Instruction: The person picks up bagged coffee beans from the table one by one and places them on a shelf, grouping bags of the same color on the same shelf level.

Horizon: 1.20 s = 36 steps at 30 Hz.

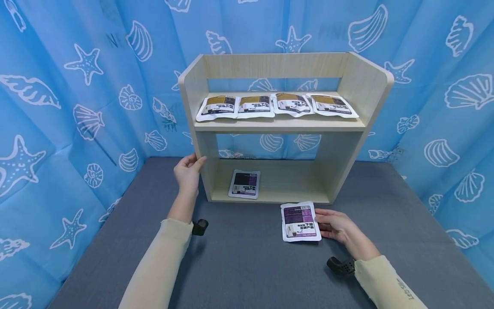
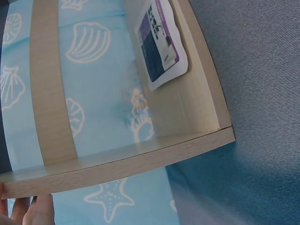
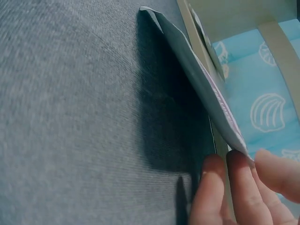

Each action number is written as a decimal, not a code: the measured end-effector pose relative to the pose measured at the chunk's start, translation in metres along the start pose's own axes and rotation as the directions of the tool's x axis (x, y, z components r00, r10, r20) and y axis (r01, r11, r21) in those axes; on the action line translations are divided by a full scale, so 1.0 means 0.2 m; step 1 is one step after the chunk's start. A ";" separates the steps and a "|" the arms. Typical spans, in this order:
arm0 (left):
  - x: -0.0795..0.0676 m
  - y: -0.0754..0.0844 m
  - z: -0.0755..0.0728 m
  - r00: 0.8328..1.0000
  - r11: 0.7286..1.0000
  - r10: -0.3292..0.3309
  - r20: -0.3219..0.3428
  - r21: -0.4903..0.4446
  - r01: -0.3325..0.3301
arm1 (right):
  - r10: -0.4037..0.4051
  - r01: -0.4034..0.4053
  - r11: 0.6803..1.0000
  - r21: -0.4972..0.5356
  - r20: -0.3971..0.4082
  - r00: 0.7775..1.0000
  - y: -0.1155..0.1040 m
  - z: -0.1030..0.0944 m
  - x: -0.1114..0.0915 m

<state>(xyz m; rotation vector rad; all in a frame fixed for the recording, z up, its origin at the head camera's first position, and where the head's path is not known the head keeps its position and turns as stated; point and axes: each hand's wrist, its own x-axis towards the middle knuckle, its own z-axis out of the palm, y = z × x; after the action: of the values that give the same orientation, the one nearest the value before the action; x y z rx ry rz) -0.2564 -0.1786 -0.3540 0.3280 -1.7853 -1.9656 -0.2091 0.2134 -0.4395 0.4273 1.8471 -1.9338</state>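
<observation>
My right hand [image 1: 335, 224] pinches the right edge of a white pouch with a purple label [image 1: 300, 221], tilted just above the table in front of the shelf. In the right wrist view the pouch [image 3: 201, 84] appears nearly edge-on between thumb and fingers [image 3: 243, 187]. My left hand [image 1: 189, 170] grips the left side panel of the wooden shelf [image 1: 200, 163], thumb on its front edge. The left wrist view shows only its fingertips [image 2: 40, 208] against that panel. Another purple-label pouch [image 1: 245, 184] lies on the lower board, towards the left.
Several white pouches with gold-brown labels [image 1: 254, 105] lie in a row on the upper board. The shelf stands on a grey cloth-covered table [image 1: 247, 266]. Behind and beside it hangs a blue shell-print curtain [image 1: 115, 107].
</observation>
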 end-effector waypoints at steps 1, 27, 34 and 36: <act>0.00 0.00 0.00 1.000 1.000 -0.001 -0.001 0.001 0.001 | 0.003 -0.003 1.000 0.004 -0.005 1.000 0.00 0.00 0.00; 0.01 -0.01 -0.01 1.000 1.000 -0.007 0.004 -0.004 0.007 | -0.003 0.008 0.986 0.165 -0.031 1.000 -0.11 0.02 -0.01; 0.00 0.00 0.00 1.000 1.000 -0.014 0.004 -0.018 0.014 | 0.000 0.010 0.981 0.194 -0.047 0.999 -0.17 0.03 0.01; 0.00 0.00 0.00 1.000 1.000 -0.010 0.001 -0.021 0.010 | -0.003 0.013 0.981 0.194 -0.051 0.999 -0.19 0.04 0.02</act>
<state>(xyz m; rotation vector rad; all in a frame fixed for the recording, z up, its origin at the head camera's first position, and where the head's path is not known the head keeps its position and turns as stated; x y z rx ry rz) -0.2562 -0.1786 -0.3545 0.3293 -1.7662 -1.9901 -0.2305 0.2060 -0.4082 0.5345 1.6980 -2.1364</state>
